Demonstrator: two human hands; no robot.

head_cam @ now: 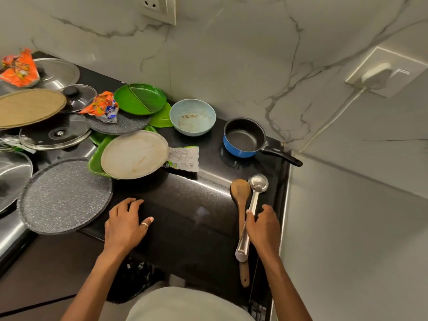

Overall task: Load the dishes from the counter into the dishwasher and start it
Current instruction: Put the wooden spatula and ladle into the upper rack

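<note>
right hand [264, 228] at near right of worktop [185, 200], fingers curled round handle of steel ladle [254, 195], ladle bowl pointing far. wooden spoon [240, 191] sits just beside it, handle partly under it; cannot tell if it is gripped too. left hand [125, 225] rests on worktop near middle, fingers loosely bent, holding nothing. blue saucepan [240, 147] far right by wall, handle pointing right. soiled light blue bowl [192, 117] just left of it. further left, 1 white plate [134, 158] overlaps green plates [140, 98]; grey speckled plate [64, 195] near left.
</note>
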